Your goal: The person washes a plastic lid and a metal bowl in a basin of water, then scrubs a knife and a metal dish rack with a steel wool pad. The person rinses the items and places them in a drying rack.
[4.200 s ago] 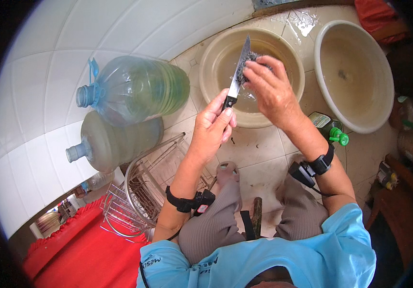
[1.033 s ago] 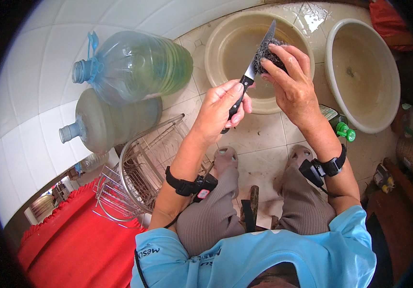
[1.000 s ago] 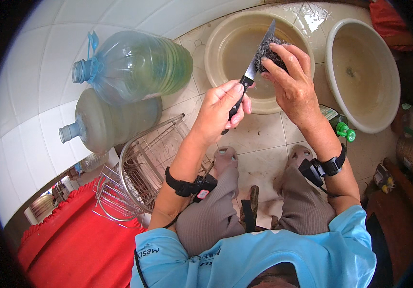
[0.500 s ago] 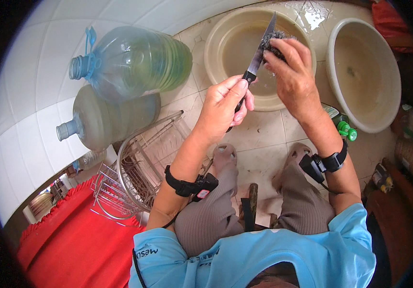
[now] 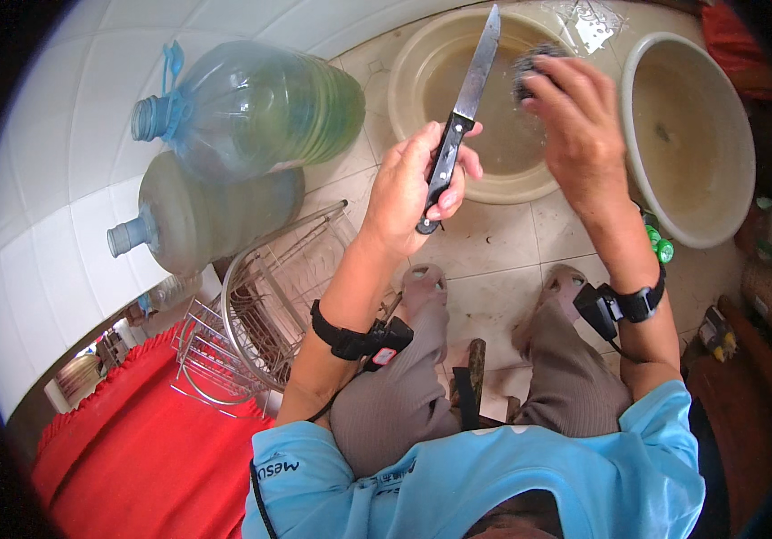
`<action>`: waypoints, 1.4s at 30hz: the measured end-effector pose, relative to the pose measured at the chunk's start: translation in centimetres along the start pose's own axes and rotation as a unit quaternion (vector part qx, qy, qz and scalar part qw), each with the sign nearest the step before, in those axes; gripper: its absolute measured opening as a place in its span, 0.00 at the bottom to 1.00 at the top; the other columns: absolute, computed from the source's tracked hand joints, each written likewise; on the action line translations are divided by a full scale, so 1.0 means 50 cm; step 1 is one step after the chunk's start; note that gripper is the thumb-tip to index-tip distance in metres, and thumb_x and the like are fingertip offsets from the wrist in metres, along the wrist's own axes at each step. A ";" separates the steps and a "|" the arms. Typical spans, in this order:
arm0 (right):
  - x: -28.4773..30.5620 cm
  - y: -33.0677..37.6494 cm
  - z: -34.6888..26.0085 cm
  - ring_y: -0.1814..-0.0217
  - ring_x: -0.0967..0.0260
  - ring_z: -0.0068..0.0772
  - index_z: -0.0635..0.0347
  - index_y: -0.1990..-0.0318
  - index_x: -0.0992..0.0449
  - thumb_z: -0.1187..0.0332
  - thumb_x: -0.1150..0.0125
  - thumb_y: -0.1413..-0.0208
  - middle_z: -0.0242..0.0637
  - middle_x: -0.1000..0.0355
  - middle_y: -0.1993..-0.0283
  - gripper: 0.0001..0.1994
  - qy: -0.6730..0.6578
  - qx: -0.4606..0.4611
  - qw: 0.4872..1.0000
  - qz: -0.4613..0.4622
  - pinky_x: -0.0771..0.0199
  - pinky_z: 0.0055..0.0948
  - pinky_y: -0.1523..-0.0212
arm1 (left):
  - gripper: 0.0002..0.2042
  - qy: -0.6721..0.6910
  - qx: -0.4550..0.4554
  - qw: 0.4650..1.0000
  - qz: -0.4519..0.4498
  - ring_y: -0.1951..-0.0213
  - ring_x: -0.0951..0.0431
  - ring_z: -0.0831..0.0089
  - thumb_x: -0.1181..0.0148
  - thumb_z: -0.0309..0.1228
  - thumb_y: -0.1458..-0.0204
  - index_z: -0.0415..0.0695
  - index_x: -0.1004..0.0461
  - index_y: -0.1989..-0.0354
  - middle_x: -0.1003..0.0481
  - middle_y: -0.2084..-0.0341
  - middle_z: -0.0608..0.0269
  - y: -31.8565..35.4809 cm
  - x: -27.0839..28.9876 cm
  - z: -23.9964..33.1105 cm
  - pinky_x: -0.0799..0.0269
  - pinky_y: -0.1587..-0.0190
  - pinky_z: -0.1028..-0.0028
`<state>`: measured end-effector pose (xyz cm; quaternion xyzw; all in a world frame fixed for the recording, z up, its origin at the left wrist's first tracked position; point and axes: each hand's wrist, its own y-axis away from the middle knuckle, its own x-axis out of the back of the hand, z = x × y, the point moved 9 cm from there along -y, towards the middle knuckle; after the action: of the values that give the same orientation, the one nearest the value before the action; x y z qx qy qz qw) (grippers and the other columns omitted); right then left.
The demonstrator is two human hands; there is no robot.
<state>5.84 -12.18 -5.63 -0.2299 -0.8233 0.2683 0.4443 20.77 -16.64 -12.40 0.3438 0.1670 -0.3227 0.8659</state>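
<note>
A black-handled kitchen knife (image 5: 477, 74) lies across my left hand (image 5: 411, 187), its handle in the palm under bent fingers and its blade pointing up and away over a round beige basin (image 5: 401, 112). My right hand (image 5: 585, 112), somewhat blurred, grips a dark metal scouring pad (image 5: 534, 70) over the right side of that basin. Pad and blade are apart. Cloudy water (image 5: 502, 135) stands in the basin.
A second beige basin (image 5: 745, 171) with murky water stands at the right, a green-capped bottle (image 5: 661, 244) beside it. Two large plastic water bottles (image 5: 269, 108) lie at the left, above a wire rack (image 5: 247, 314). Red cloth (image 5: 143, 440) covers the lower left.
The scouring pad has come off the blade as my right hand moved right. My left hand has loosened and turned, showing the knife's whole handle.
</note>
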 end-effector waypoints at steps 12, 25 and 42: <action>-0.044 0.013 -0.098 0.43 0.34 0.51 0.67 0.57 0.25 0.76 0.36 0.58 0.45 0.30 0.50 0.17 -0.107 -0.002 0.992 -0.063 0.32 0.43 0.50 | 0.17 0.182 -0.008 0.983 0.002 0.54 0.29 0.77 0.58 0.40 0.32 0.43 0.32 0.43 0.27 0.53 0.66 -0.034 0.001 -0.039 0.30 0.48 0.70; -0.065 0.062 -0.152 0.41 0.35 0.50 0.71 0.58 0.24 0.75 0.40 0.61 0.50 0.30 0.47 0.18 -0.132 0.092 0.980 -0.113 0.32 0.46 0.50 | 0.21 0.156 -0.073 0.985 -0.020 0.42 0.32 0.70 0.61 0.42 0.32 0.43 0.37 0.38 0.31 0.42 0.62 -0.040 0.015 -0.006 0.33 0.40 0.63; -0.078 0.053 -0.095 0.43 0.34 0.49 0.68 0.59 0.26 0.74 0.39 0.62 0.47 0.29 0.49 0.18 -0.113 0.049 0.990 -0.066 0.33 0.41 0.52 | 0.22 0.151 0.001 0.986 0.077 0.56 0.29 0.80 0.61 0.45 0.32 0.45 0.35 0.38 0.28 0.55 0.70 -0.035 0.014 -0.052 0.29 0.53 0.75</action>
<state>12.22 -11.48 -7.52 -0.1213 -0.8672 0.3032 0.3759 19.94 -16.10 -15.45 0.4012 0.2686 -0.1998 0.8526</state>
